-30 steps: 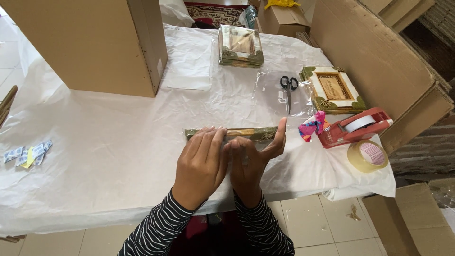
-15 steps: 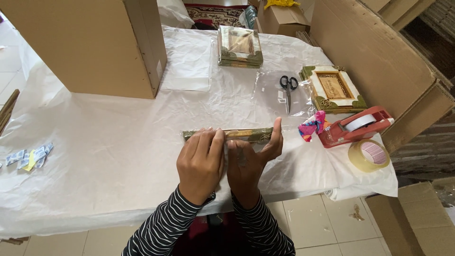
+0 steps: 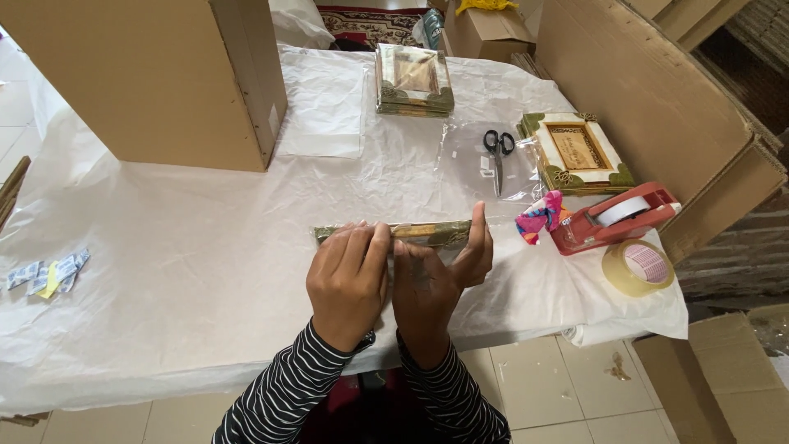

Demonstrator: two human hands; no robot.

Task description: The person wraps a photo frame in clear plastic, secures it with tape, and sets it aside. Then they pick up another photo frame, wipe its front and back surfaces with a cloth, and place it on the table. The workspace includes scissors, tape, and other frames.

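A flat green and gold framed piece in clear wrap (image 3: 427, 233) stands on its edge on the white-covered table (image 3: 164, 271). My left hand (image 3: 348, 282) rests against its near face, fingers reaching the top edge. My right hand (image 3: 436, 279) presses beside it, thumb hooked round the right end of the frame. Both hands hold the piece upright. My sleeves are black with white stripes.
A large cardboard box (image 3: 156, 78) stands at the back left. A stack of wrapped frames (image 3: 413, 80), scissors (image 3: 496, 152), an open frame (image 3: 578, 152), a red tape dispenser (image 3: 612, 215), a tape roll (image 3: 633, 267), a pink cloth scrap (image 3: 538, 217) and small sachets (image 3: 45, 273) lie around.
The hands and frame keep almost the same hold; they have shifted very slightly on the table.
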